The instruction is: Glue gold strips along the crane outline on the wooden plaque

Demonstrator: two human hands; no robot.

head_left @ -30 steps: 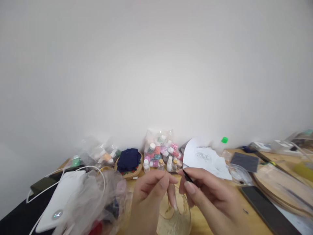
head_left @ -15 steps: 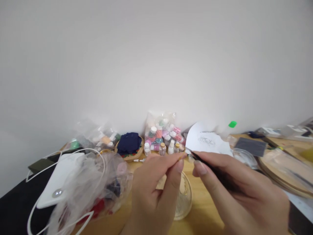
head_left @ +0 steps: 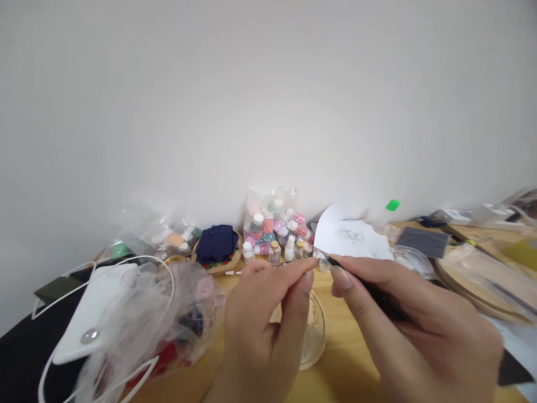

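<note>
My left hand (head_left: 262, 322) is closed in a pinch on a short, thin golden wire (head_left: 310, 264), whose end pokes up past the fingertips. My right hand (head_left: 413, 322) is shut around slim black tweezers (head_left: 332, 261), with the pointed tip aimed left at the wire. A small gap seems to separate tip and wire, though the ends are too fine to be sure. Behind and below my left hand stands a clear round dish (head_left: 318, 336), partly covered by that hand; thin golden strands show inside.
Small bottles (head_left: 274, 253) and a bag of coloured jars (head_left: 272, 218) line the wall. A paper drawing (head_left: 352, 235) leans beside them. Left are dark blue cloth (head_left: 217, 243), a plastic bag (head_left: 184, 313) and a white device (head_left: 98, 308) with a cable. Wooden hoops (head_left: 457, 280) lie right.
The view has shifted slightly, so the background sits a little further left and higher. More of the golden wire shows above my left fingertips. Both hands keep their grips.
</note>
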